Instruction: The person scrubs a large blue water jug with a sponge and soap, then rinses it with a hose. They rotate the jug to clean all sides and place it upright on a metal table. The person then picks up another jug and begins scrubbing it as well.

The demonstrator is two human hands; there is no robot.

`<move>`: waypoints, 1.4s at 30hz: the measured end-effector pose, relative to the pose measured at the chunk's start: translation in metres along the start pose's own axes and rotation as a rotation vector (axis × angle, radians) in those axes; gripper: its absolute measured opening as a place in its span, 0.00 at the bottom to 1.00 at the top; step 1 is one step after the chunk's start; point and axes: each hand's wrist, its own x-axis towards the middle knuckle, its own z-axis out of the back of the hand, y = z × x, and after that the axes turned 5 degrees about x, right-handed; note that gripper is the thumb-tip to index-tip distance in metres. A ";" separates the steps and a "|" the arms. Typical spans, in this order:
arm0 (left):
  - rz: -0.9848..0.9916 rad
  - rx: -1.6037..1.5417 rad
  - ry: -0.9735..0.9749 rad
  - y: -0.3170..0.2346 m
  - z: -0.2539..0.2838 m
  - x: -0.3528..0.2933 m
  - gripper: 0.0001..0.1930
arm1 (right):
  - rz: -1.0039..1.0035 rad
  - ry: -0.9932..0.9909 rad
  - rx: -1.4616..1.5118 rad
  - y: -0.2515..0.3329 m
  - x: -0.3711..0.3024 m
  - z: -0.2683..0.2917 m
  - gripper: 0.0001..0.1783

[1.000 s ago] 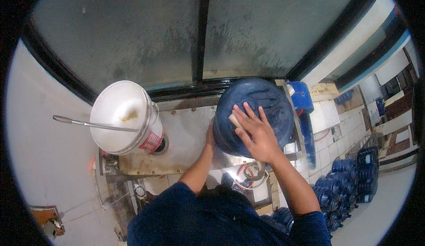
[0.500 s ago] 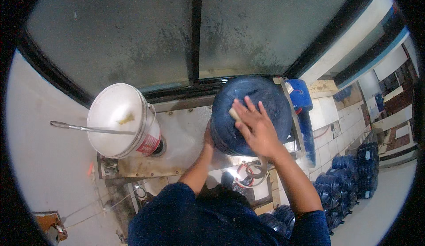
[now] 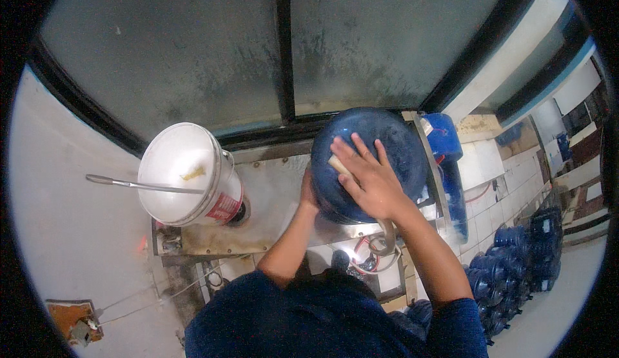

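Observation:
A large blue water jug [image 3: 403, 158] stands on the metal counter with its broad round end facing up. My right hand [image 3: 369, 174] lies across that end, fingers spread. Under its palm and thumb it presses a small pale pad, which looks like a sponge [image 3: 338, 166], against the blue surface. My left hand [image 3: 310, 193] holds the jug's near left side; its fingers are partly hidden behind the jug wall.
A white bucket [image 3: 173, 206] stands at the left, its lid carrying a long metal-handled utensil [image 3: 142, 184]. The metal counter [image 3: 274, 187] runs below dark-framed glass [image 3: 284, 42]. A blue container [image 3: 443, 135] stands beyond its right end. Several blue jugs [image 3: 506, 264] are stacked at lower right.
My right hand has slid slightly left and toward me on the jug with the pale pad. My left hand stays at the jug's side. The view has shifted slightly.

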 end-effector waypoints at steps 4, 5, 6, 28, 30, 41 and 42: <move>-0.379 0.024 -0.291 0.044 -0.028 -0.048 0.30 | -0.050 -0.050 -0.068 0.011 0.011 -0.003 0.34; -0.404 0.033 -0.258 0.050 -0.019 -0.050 0.31 | -0.054 -0.049 -0.056 0.012 0.012 -0.004 0.34; -0.427 0.043 -0.222 0.057 -0.009 -0.048 0.32 | -0.031 -0.038 -0.048 0.011 0.011 -0.004 0.34; -0.129 0.094 -0.298 0.135 0.073 -0.021 0.30 | 0.083 0.041 0.046 0.000 0.007 0.003 0.32; -0.014 0.064 -0.152 0.102 0.077 0.004 0.30 | 0.117 0.069 0.053 -0.005 -0.001 0.012 0.33; -0.150 0.166 -0.331 0.098 0.058 -0.011 0.29 | 0.054 -0.007 0.071 0.001 0.007 0.001 0.33; -0.144 0.167 -0.303 0.089 0.056 -0.011 0.29 | 0.077 -0.001 0.076 0.000 0.006 0.001 0.33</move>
